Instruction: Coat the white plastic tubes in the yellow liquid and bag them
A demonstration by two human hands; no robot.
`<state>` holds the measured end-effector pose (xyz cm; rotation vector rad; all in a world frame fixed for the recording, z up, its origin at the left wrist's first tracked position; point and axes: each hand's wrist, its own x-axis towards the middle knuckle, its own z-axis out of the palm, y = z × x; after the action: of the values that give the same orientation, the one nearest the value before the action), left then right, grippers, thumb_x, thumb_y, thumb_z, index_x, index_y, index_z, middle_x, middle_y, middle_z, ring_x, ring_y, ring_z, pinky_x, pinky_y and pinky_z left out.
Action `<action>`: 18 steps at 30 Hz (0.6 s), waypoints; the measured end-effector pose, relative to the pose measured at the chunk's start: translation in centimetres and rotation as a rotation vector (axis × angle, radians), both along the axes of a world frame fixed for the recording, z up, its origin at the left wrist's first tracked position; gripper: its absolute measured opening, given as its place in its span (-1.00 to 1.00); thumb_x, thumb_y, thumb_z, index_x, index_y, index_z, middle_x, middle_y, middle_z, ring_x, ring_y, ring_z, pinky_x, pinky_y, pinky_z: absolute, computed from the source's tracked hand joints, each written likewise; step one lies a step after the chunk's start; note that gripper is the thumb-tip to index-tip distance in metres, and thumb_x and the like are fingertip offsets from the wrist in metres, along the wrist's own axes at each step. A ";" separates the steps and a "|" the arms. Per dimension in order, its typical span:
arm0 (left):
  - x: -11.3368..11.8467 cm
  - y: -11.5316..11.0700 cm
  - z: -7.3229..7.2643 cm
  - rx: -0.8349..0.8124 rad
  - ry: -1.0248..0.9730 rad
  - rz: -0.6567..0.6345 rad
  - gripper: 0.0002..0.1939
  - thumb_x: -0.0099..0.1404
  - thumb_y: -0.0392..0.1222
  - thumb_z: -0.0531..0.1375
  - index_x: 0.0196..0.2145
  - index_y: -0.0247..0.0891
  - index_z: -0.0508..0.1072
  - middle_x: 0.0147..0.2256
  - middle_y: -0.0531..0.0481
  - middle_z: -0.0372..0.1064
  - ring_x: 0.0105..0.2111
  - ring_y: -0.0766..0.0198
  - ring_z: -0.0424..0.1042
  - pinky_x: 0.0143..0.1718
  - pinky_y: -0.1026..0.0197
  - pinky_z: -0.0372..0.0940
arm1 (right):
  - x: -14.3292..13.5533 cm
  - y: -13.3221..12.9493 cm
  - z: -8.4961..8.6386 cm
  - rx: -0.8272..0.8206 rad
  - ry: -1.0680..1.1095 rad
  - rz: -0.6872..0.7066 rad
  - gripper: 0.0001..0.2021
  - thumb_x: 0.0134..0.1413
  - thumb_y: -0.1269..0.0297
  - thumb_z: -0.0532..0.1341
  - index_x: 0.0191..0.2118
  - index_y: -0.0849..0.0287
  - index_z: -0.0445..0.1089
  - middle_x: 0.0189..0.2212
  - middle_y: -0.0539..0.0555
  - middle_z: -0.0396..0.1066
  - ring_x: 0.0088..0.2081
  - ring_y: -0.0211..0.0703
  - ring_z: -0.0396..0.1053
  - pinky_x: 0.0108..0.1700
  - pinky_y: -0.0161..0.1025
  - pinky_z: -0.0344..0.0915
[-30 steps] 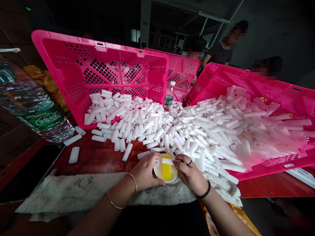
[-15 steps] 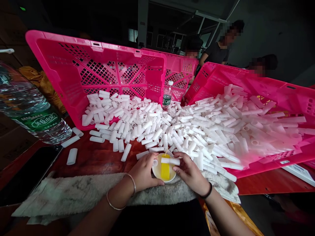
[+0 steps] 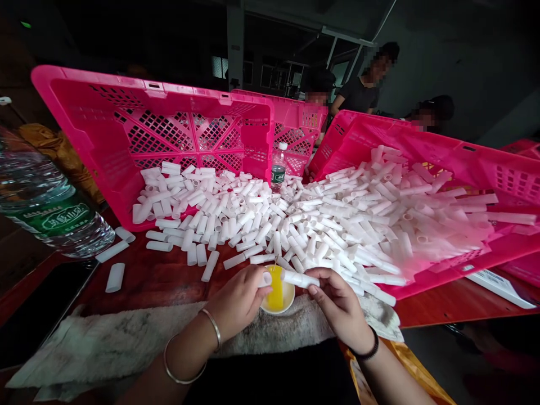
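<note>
My left hand [image 3: 242, 293] is closed on a short white plastic tube [image 3: 265, 279], its open end facing the other hand. Between the fingertips of my right hand [image 3: 337, 301] is a longer white tube [image 3: 297, 279], which points left and stops a little short of the left hand's piece. Below and between the hands sits a small white bowl [image 3: 289, 301] with a yellow block [image 3: 275, 289] in it. A thin stick rises from the bowl. The bowl stands by a grey-white towel [image 3: 169, 332] along the table's front edge.
A large heap of white tubes [image 3: 253, 219] spreads over the red table [image 3: 169, 275]. Pink crates lie tipped at the left [image 3: 152, 93] and right [image 3: 422, 135]. A small bottle [image 3: 278, 169], a big water bottle [image 3: 59, 208] and a dark phone-like slab [image 3: 46, 304] are nearby. People sit beyond.
The right hand's tube has shifted a little to the right and now shows longer. My left fingers have closed more around their short tube. The whole view has swung slightly.
</note>
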<state>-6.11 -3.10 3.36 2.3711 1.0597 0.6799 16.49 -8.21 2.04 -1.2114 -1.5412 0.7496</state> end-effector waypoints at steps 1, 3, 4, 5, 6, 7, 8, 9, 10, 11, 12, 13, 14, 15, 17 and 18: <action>0.2 -0.2 0.4 0.053 0.020 -0.033 -0.82 0.34 -0.21 0.00 -0.11 -0.19 0.27 -0.18 -0.08 0.37 -0.19 0.16 0.39 -0.17 0.13 0.33 | -0.3 -0.4 0.8 -0.052 0.015 0.018 -0.81 0.16 0.18 0.14 -0.15 0.13 0.32 -0.36 0.06 0.42 -0.38 -0.21 0.40 -0.35 -0.29 0.39; 0.5 -0.6 1.2 0.175 0.080 -0.070 -0.81 0.34 -0.19 0.03 -0.10 -0.18 0.30 -0.18 -0.08 0.39 -0.19 0.13 0.38 -0.15 0.09 0.32 | -0.8 -1.0 2.2 -0.135 0.000 0.049 -0.78 0.15 0.14 0.15 -0.18 0.16 0.36 -0.38 0.06 0.42 -0.39 -0.22 0.38 -0.37 -0.31 0.37; 0.8 -0.9 1.5 0.226 0.120 -0.068 -0.81 0.34 -0.19 0.02 -0.10 -0.18 0.32 -0.22 -0.08 0.40 -0.21 0.12 0.38 -0.16 0.07 0.31 | -0.8 -1.2 2.8 -0.164 -0.024 0.062 -0.78 0.15 0.14 0.14 -0.19 0.17 0.37 -0.39 0.06 0.42 -0.40 -0.23 0.37 -0.39 -0.32 0.35; 1.0 -1.3 1.8 0.258 0.163 -0.061 -0.80 0.35 -0.18 0.02 -0.11 -0.18 0.34 -0.26 -0.09 0.41 -0.24 0.11 0.38 -0.18 0.05 0.31 | -0.8 -1.3 3.3 -0.180 -0.062 0.077 -0.79 0.16 0.15 0.13 -0.21 0.17 0.37 -0.41 0.05 0.41 -0.41 -0.23 0.36 -0.39 -0.33 0.34; 1.3 -1.7 2.1 0.263 0.200 -0.052 -0.80 0.35 -0.17 0.01 -0.12 -0.19 0.35 -0.30 -0.09 0.42 -0.27 0.11 0.38 -0.21 0.05 0.30 | -0.7 -1.5 3.8 -0.174 -0.116 0.090 -0.80 0.18 0.17 0.11 -0.23 0.17 0.37 -0.42 0.05 0.41 -0.42 -0.24 0.35 -0.39 -0.32 0.33; 1.5 -2.3 2.4 0.238 0.219 -0.054 -0.80 0.35 -0.16 0.01 -0.14 -0.20 0.36 -0.33 -0.09 0.41 -0.30 0.11 0.38 -0.24 0.06 0.30 | -0.7 -1.6 4.1 -0.137 -0.189 0.100 -0.82 0.20 0.20 0.08 -0.25 0.17 0.36 -0.43 0.05 0.40 -0.42 -0.24 0.34 -0.38 -0.32 0.32; 1.8 -2.9 2.7 0.176 0.210 -0.071 -0.81 0.35 -0.15 0.02 -0.16 -0.21 0.36 -0.34 -0.08 0.41 -0.32 0.12 0.38 -0.27 0.09 0.30 | -0.6 -1.9 4.3 -0.060 -0.277 0.109 -0.82 0.21 0.24 0.05 -0.28 0.16 0.35 -0.44 0.05 0.39 -0.42 -0.23 0.33 -0.37 -0.30 0.30; 2.1 -3.6 2.9 0.082 0.174 -0.106 -0.82 0.34 -0.14 0.02 -0.20 -0.22 0.36 -0.36 -0.06 0.41 -0.34 0.15 0.38 -0.30 0.12 0.30 | -0.6 -2.1 4.5 0.047 -0.366 0.121 -0.82 0.21 0.27 0.03 -0.32 0.16 0.34 -0.46 0.05 0.38 -0.43 -0.21 0.33 -0.35 -0.27 0.29; 2.4 -4.4 3.1 -0.041 0.120 -0.158 -0.82 0.34 -0.13 0.01 -0.25 -0.22 0.36 -0.37 -0.03 0.40 -0.37 0.18 0.37 -0.34 0.17 0.30 | -0.7 -2.5 4.6 0.166 -0.446 0.137 -0.81 0.21 0.30 0.01 -0.36 0.15 0.32 -0.49 0.05 0.37 -0.43 -0.19 0.33 -0.33 -0.24 0.29; 2.8 -5.2 3.1 -0.175 0.060 -0.209 -0.81 0.34 -0.12 0.00 -0.31 -0.21 0.35 -0.40 0.00 0.40 -0.40 0.22 0.37 -0.39 0.21 0.29 | -0.8 -2.9 4.6 0.270 -0.510 0.153 -0.81 0.20 0.33 0.00 -0.39 0.14 0.30 -0.52 0.05 0.35 -0.44 -0.18 0.32 -0.33 -0.21 0.28; 3.2 -6.1 2.9 -0.291 0.004 -0.239 -0.80 0.34 -0.11 -0.01 -0.35 -0.21 0.33 -0.42 0.03 0.39 -0.43 0.24 0.37 -0.43 0.25 0.29 | -1.1 -3.4 4.5 0.336 -0.555 0.151 -0.80 0.19 0.34 -0.01 -0.44 0.13 0.27 -0.55 0.04 0.33 -0.46 -0.17 0.32 -0.35 -0.21 0.27; 3.8 -7.0 2.5 -0.366 -0.033 -0.245 -0.79 0.34 -0.10 -0.01 -0.37 -0.20 0.33 -0.43 0.03 0.40 -0.44 0.25 0.37 -0.45 0.26 0.29 | -1.5 -4.1 4.3 0.342 -0.581 0.119 -0.78 0.19 0.34 -0.01 -0.48 0.12 0.23 -0.59 0.02 0.31 -0.50 -0.18 0.30 -0.38 -0.23 0.26; 4.4 -7.8 1.9 -0.394 -0.042 -0.226 -0.80 0.32 -0.10 0.00 -0.36 -0.20 0.33 -0.42 0.01 0.40 -0.44 0.23 0.38 -0.44 0.24 0.30 | -1.8 -4.7 4.1 0.288 -0.586 0.061 -0.76 0.20 0.33 -0.02 -0.51 0.11 0.19 -0.62 0.00 0.28 -0.55 -0.20 0.29 -0.44 -0.25 0.24; 5.1 -8.6 1.1 -0.379 -0.023 -0.196 -0.82 0.30 -0.10 0.02 -0.34 -0.20 0.34 -0.40 -0.03 0.42 -0.42 0.18 0.40 -0.42 0.19 0.31 | -2.0 -5.5 3.7 0.199 -0.578 -0.015 -0.73 0.22 0.32 -0.03 -0.52 0.10 0.16 -0.65 -0.02 0.26 -0.59 -0.22 0.27 -0.50 -0.28 0.22; 6.6 -10.0 -0.5 -0.298 0.052 -0.167 -0.82 0.24 -0.09 0.09 -0.27 -0.22 0.36 -0.35 -0.14 0.43 -0.37 0.06 0.43 -0.35 0.08 0.33 | -1.7 -7.1 3.0 0.017 -0.541 -0.128 -0.70 0.25 0.26 -0.04 -0.53 0.08 0.15 -0.67 -0.03 0.27 -0.63 -0.24 0.27 -0.57 -0.32 0.21; 7.1 -10.4 -1.1 -0.256 0.076 -0.185 -0.76 0.21 -0.06 0.12 -0.21 -0.23 0.36 -0.33 -0.18 0.44 -0.35 0.03 0.43 -0.31 0.05 0.34 | -1.0 -7.9 2.6 -0.048 -0.530 -0.143 -0.70 0.25 0.22 -0.04 -0.51 0.07 0.17 -0.66 -0.02 0.29 -0.63 -0.24 0.29 -0.57 -0.33 0.23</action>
<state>0.94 -13.52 2.30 2.2495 0.8848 0.3672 15.53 -16.16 4.63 -1.6263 -1.8387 0.3861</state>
